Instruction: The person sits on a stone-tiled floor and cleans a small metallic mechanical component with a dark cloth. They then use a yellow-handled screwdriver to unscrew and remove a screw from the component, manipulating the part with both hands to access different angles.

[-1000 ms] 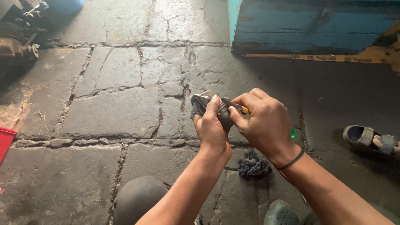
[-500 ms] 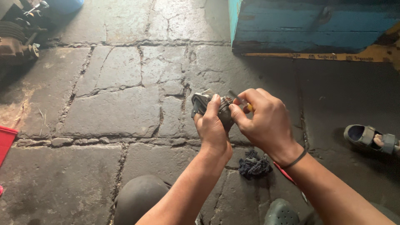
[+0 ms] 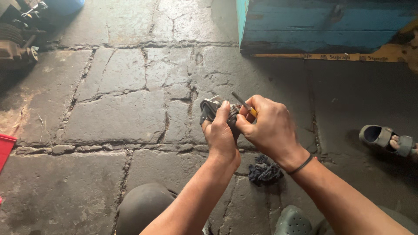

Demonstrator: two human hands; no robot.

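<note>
Since the earlier frames, little has shifted: both hands hold the same spot above the stone floor, and the screwdriver shaft now angles slightly more upward and to the left.

Head view: I see the left hand [image 3: 221,135] with its fingers clamped around a small grey metal part [image 3: 212,109], thumb pressed along the part's near face. The part sits in mid-air, above the cracked stone floor [image 3: 113,117], touching both hands. The right hand [image 3: 270,128] has its fingers closed on a screwdriver [image 3: 244,104]; the yellow handle shows just at the knuckles and the dark shaft points up and left, tip beside the part. A dark band circles the right wrist.

Directly below the hands a dark blue rag [image 3: 264,170] lies on the floor. A blue wooden box [image 3: 322,24] stands at top right. A grey sandal [image 3: 385,138] rests at the right edge, a red object [image 3: 5,150] at the left edge, and machinery [image 3: 17,39] occupies the top left corner.
</note>
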